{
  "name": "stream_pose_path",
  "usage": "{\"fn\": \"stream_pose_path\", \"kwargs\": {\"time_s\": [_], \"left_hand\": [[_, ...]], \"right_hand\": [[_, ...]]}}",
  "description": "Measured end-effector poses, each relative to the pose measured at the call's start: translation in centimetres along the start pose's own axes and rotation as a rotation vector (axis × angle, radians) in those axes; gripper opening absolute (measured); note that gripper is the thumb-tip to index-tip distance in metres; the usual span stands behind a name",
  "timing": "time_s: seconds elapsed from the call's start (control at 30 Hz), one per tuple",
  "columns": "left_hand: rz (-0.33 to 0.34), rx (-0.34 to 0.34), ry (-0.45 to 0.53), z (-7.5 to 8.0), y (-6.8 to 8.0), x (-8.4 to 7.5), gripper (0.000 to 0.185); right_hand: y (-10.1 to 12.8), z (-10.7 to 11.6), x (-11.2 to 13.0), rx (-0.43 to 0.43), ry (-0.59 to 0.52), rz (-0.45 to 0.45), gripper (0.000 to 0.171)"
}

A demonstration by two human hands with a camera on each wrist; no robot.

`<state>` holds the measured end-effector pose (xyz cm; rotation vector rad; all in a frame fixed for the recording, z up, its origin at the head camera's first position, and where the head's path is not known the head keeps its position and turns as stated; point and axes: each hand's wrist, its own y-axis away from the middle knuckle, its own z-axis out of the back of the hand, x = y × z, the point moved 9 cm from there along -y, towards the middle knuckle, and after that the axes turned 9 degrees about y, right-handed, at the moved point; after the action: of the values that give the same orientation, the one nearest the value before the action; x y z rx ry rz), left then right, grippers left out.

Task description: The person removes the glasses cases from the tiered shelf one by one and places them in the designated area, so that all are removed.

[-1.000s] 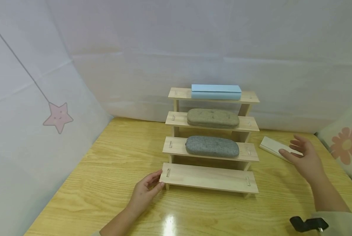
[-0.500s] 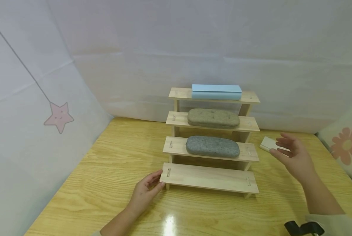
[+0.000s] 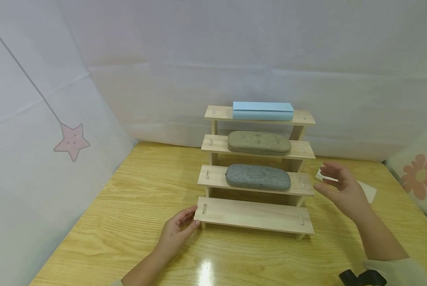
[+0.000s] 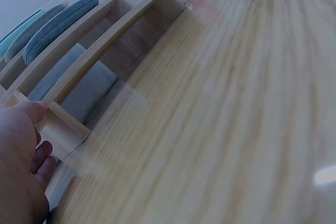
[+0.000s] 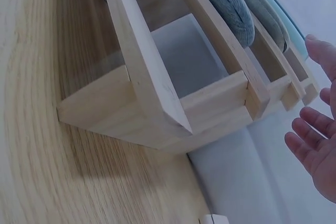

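A four-tier wooden display rack point(image 3: 252, 215) stands on the table. Its top tier bears a light blue box-shaped glasses case point(image 3: 263, 111), the one below an olive fabric glasses case point(image 3: 259, 143), and the third a grey fabric one point(image 3: 257, 177). The lowest tier is bare. My left hand point(image 3: 176, 229) pinches the left end of that lowest tier, thumb at the front corner. My right hand point(image 3: 345, 194), fingers loosely spread and holding nothing, hovers right of the rack. Behind it lies a flat white case point(image 3: 368, 192), partly hidden by the hand.
White cloth point(image 3: 170, 91) hangs behind and at both sides of the wood-grain table point(image 3: 127, 206). A pink star point(image 3: 72, 142) is printed on the left side and a flower point(image 3: 421, 175) on the right. A black strap point(image 3: 363, 277) crosses my right sleeve.
My right hand has moved left toward the rack, passing over the white case and uncovering its right end. The left hand, the rack and the cases on it stay put.
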<state>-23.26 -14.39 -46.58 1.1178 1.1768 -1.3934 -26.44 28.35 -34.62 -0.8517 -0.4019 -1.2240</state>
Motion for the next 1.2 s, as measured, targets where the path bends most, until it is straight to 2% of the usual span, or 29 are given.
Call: {"fn": "stream_pose_path", "kwargs": {"time_s": [0.37,0.73,0.97,1.2], "left_hand": [[-0.001,-0.005,0.001,0.0,0.0,0.1,0.041],[-0.007,-0.001,0.003,0.0,0.0,-0.1,0.042],[-0.008,0.0,-0.006,0.0,0.0,-0.1,0.042],[-0.005,-0.005,-0.013,0.0,0.1,-0.1,0.042]], "right_hand": [[-0.3,-1.8,0.9,0.078,0.017,-0.036,0.063],[-0.8,-3.3,2.7,0.106,-0.052,0.043,0.058],[-0.9,-4.7,2.8,0.198,-0.041,-0.016,0.062],[-1.2,-5.8,3.3,0.215,-0.075,-0.016,0.062]]}}
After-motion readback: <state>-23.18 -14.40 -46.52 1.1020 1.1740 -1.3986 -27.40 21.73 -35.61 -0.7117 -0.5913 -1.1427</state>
